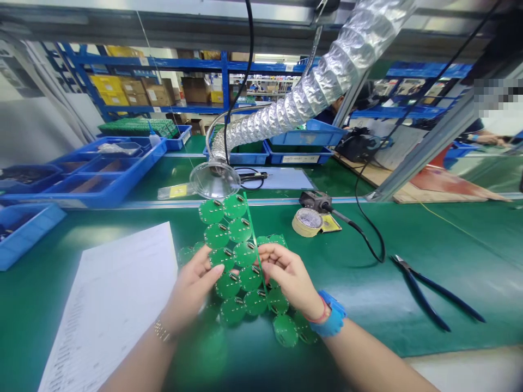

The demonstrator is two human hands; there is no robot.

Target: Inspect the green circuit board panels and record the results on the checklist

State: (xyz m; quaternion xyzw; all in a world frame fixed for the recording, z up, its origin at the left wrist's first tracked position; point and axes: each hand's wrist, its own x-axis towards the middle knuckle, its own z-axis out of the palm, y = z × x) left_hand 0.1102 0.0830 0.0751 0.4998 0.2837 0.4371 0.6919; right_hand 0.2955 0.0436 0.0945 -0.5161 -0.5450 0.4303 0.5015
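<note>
A panel of round green circuit boards is held up, tilted, over the bench, with small metallic parts on its discs. My left hand is closed on its left side, thumb on the front face. My right hand pinches the narrow green edge strip along the panel's right side; some fingertips are hidden behind it. More round green boards lie on the bench below and behind, partly covered by the held panel and my right hand.
A clear fume funnel on a silver duct hangs just beyond the panel. Cutting pliers, a soldering iron holder and a round tin are at right. Printed paper and blue bins are at left.
</note>
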